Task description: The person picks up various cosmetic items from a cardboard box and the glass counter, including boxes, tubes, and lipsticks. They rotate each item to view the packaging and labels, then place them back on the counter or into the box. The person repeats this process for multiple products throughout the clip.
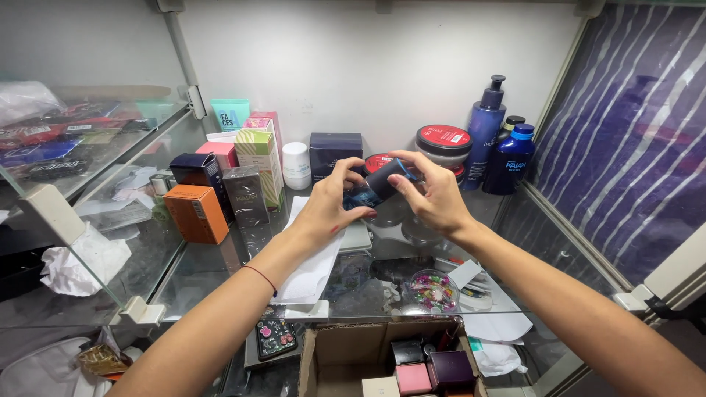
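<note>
Your left hand [329, 208] and right hand [434, 197] both grip small dark-capped blue bottle [376, 185] above glass shelf [220, 272], fingers clenched round it.

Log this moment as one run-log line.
left hand: grips dark bottle | right hand: on its cap end | location: above glass shelf | nearby: orange box, blue pump bottle

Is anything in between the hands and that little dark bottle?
No. The left hand and right hand both grip the bottle directly, above the glass shelf. Nothing visible sits between them.
</note>
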